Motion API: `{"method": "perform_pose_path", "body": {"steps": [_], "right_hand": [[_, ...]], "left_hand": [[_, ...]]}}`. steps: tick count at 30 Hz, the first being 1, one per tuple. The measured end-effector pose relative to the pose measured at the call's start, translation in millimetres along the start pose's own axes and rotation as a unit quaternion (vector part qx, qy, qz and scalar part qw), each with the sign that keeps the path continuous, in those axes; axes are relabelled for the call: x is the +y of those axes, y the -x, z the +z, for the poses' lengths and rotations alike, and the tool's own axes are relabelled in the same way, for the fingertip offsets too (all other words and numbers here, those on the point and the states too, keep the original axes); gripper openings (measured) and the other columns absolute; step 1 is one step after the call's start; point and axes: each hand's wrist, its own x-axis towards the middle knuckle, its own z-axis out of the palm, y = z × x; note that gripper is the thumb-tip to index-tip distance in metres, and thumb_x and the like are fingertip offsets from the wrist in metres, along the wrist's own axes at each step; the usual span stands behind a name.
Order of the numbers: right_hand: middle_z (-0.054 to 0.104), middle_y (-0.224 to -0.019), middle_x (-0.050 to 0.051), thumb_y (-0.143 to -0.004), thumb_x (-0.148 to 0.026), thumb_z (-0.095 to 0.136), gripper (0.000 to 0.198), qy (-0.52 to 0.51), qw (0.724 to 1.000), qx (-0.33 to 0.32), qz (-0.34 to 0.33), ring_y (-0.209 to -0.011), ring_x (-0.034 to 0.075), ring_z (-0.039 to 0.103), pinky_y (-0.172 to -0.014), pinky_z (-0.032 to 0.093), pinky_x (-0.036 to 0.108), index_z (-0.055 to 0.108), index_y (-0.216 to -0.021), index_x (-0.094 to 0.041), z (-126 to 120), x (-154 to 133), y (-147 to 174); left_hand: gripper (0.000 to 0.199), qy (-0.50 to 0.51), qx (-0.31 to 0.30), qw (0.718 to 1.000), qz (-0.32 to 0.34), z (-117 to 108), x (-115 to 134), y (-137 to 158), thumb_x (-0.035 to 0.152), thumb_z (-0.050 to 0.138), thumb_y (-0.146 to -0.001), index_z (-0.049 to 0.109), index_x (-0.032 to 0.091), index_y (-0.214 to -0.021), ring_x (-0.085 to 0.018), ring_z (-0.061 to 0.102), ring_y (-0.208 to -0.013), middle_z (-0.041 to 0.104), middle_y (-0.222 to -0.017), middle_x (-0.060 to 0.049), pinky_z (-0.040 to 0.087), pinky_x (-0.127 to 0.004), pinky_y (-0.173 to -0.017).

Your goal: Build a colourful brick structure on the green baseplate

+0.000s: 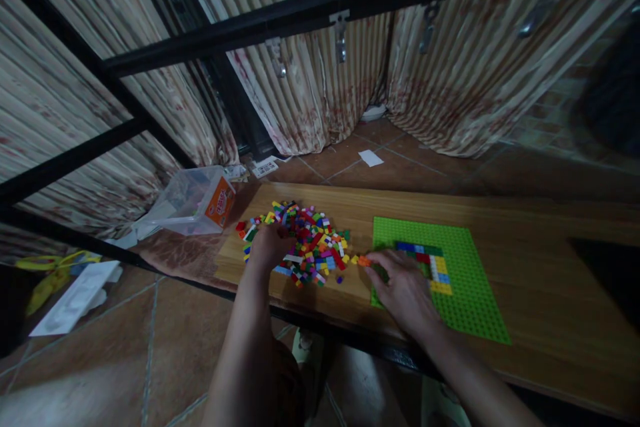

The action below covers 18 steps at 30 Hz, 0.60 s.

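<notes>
A heap of small toy building bricks (317, 240) in many colours lies on the wooden board. My left hand (269, 245) is in the heap's left side, fingers curled together; whatever they pinch is hidden. An orange brick (364, 260) is between the thumb and fingertips of my right hand (404, 283), just right of the heap and beside a yellow brick (355, 259). Under and beyond that hand lies a green studded baseplate (475, 293). On it, joined blue, green, red, white and yellow bricks (440, 267) form a bent row, partly covered by my right hand.
The low wooden board (550, 260) has a dark front edge. At the back left is a clear plastic box (187, 203) with an orange label. Behind stand striped curtains (310, 100) and a black metal frame (300, 17). Paper (371, 158) lies on the tiled floor.
</notes>
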Motion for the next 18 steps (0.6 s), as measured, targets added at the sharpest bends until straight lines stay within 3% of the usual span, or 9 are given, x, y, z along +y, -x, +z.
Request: {"method": "perform_pose_path", "body": {"steps": [8, 12, 15, 18], "right_hand": [[0.069, -0.092, 0.007, -0.090, -0.029, 0.055, 0.012, 0.030, 0.999, -0.018, -0.014, -0.089, 0.026, 0.059, -0.081, 0.043, 0.039, 0.065, -0.093, -0.022, 12.4, -2.4, -2.7], [0.070, -0.095, 0.007, -0.092, -0.030, 0.053, 0.016, 0.013, 1.000, 0.012, 0.003, -0.092, 0.025, 0.061, -0.084, 0.044, 0.039, 0.065, -0.099, -0.022, 7.2, -6.8, -2.4], [0.070, -0.097, 0.007, -0.094, -0.028, 0.050, 0.018, -0.018, 0.999, 0.042, 0.017, -0.094, 0.024, 0.061, -0.085, 0.046, 0.039, 0.066, -0.101, -0.023, -1.2, -10.0, -1.9], [0.070, -0.099, 0.006, -0.094, -0.027, 0.050, 0.019, -0.062, 0.996, 0.065, 0.021, -0.095, 0.022, 0.062, -0.086, 0.047, 0.039, 0.066, -0.104, -0.024, -14.8, -11.6, -1.2]], "left_hand": [[0.026, -0.014, 0.022, 1.000, 0.006, 6.3, 8.7, 1.4, 0.022, 0.063, -0.072, 0.071, 0.016, -0.097, -0.025, 0.067, -0.086, 0.073, -0.090, -0.011, 0.047, -0.031, -0.075], [0.025, 0.003, 0.042, 0.999, -0.007, -1.0, 7.7, -0.4, 0.023, 0.061, -0.074, 0.071, 0.016, -0.096, -0.026, 0.067, -0.087, 0.073, -0.089, -0.010, 0.048, -0.031, -0.075], [0.027, 0.123, 0.043, 0.990, 0.048, -5.0, 17.0, 3.2, 0.028, 0.058, -0.078, 0.070, 0.016, -0.099, -0.022, 0.065, -0.084, 0.072, -0.089, -0.007, 0.047, -0.028, -0.074], [0.030, 0.284, -0.042, 0.953, 0.101, 3.0, 41.9, 19.1, 0.035, 0.058, -0.079, 0.069, 0.016, -0.100, -0.015, 0.059, -0.069, 0.067, -0.076, -0.001, 0.044, -0.024, -0.063]]}}
